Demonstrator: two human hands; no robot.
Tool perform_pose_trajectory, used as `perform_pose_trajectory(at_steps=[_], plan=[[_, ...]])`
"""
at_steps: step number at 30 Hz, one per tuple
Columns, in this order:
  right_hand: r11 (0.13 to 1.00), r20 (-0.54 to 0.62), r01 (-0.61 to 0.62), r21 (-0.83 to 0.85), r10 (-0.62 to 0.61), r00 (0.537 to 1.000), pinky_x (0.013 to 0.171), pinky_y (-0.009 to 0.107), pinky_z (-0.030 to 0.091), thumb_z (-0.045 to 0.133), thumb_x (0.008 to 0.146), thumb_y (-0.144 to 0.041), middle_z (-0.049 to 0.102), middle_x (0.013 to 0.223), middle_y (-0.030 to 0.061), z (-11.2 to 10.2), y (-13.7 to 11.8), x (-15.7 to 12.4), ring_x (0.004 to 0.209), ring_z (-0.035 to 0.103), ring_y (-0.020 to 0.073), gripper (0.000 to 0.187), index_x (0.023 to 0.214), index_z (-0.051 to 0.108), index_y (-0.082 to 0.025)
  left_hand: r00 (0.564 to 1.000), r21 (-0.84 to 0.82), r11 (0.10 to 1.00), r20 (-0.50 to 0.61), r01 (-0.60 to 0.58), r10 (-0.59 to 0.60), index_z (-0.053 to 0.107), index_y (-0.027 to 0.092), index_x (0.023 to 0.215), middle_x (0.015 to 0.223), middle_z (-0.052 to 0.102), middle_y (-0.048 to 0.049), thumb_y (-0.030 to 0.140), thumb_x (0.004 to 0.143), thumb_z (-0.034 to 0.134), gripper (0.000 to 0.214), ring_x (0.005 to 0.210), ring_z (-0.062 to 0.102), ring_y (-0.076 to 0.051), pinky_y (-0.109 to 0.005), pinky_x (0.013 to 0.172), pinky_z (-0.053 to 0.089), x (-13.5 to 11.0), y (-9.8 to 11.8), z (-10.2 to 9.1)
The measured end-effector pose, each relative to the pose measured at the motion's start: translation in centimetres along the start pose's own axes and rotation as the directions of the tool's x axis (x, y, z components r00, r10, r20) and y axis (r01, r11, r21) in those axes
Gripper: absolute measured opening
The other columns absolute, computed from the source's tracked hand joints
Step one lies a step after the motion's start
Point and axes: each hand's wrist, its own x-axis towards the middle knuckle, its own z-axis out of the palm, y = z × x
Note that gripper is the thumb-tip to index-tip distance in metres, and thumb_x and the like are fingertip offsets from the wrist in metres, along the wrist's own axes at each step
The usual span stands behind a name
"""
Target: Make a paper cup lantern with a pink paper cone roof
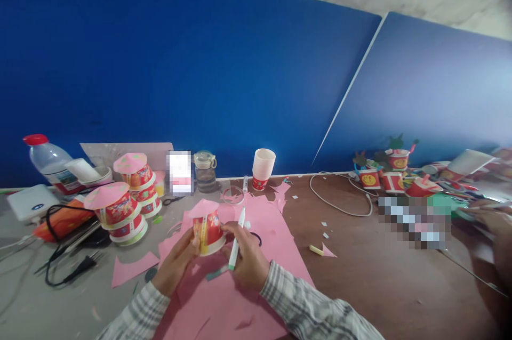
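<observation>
Over the pink paper, my left hand [178,260] is wrapped round the side of a red and yellow printed paper cup [208,232]. The cup is upside down, its white rim low and a piece of pink paper [206,208] at its top. My right hand [250,257] grips a white marker pen [237,241] with a green end, tilted upright between the fingers. Fingertips of that hand also touch the cup's right side. Beneath both hands lie large sheets of pink paper [276,244] with cut edges.
Stacked cups with pink tops [116,207] stand left, near a red-capped bottle [50,161] and black cable [72,276]. Behind are a water jar [205,175] and stacked white cups [264,161]. Decorated red cups [394,183] and another person's hand [496,223] are at right.
</observation>
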Motion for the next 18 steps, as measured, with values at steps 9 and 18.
perform_pose_trajectory(at_steps=[9, 18], plan=[[1.0, -0.101, 0.024, -0.009, -0.024, 0.995, 0.074, 0.031, 0.05, 0.058, 0.08, -0.016, 0.064, 0.095, 0.0016, 0.1, -0.5, -0.1, 0.081, 0.063, 0.0214, 0.034, 0.109, 0.049, -0.032, 0.924, -0.722, 0.591, 0.182, 0.359, -0.338, 0.055, 0.027, 0.1, 0.07, 0.062, 0.0008, 0.048, 0.065, 0.053, 0.04, 0.05, 0.049, -0.011, -0.022, 0.043, 0.043, -0.5, 2.5, 1.0], [1.0, -0.092, 0.026, 0.001, -0.026, 0.995, 0.074, 0.031, 0.052, 0.059, 0.076, -0.01, 0.065, 0.095, 0.0039, 0.5, -0.2, -0.2, 0.082, 0.064, 0.0219, 0.038, 0.11, 0.052, -0.027, 0.856, -0.821, 0.393, 0.206, 0.415, -0.474, 0.055, 0.027, 0.1, 0.062, 0.06, 0.0034, 0.039, 0.047, 0.073, 0.058, 0.043, 0.043, -0.009, -0.02, 0.036, 0.036, -0.8, 2.7, 1.4]])
